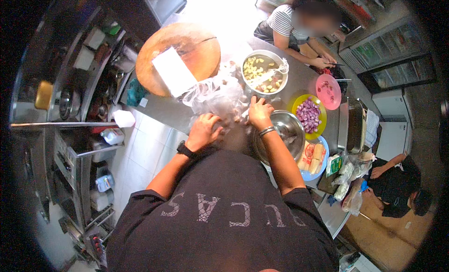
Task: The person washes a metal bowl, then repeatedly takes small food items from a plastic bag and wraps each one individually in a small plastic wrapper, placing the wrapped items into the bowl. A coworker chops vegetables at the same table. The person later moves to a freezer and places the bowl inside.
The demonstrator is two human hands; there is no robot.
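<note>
A crumpled clear plastic bag [224, 96] lies on the metal table in front of me. My left hand [205, 131] is at the bag's near left edge, its fingers curled; whether it grips the plastic is not plain. My right hand [260, 112] is at the bag's right side, fingers spread, just below a metal bowl [247, 83] of peeled garlic cloves [255, 69] in liquid. Beside my right wrist stands a larger stainless steel bowl [294, 128], partly hidden by my forearm. Behind the bag, a white rectangular block or box [174, 72] rests on a round wooden chopping block [205, 57].
To the right stand a yellow-green bowl of shallots [324, 122], a pink bowl [333, 100] and a blue basin [324, 159] with wrapped packages. A co-worker [282, 24] holds a knife across the table; another person [396, 187] is at the far right. Metal shelving [87, 72] stands left.
</note>
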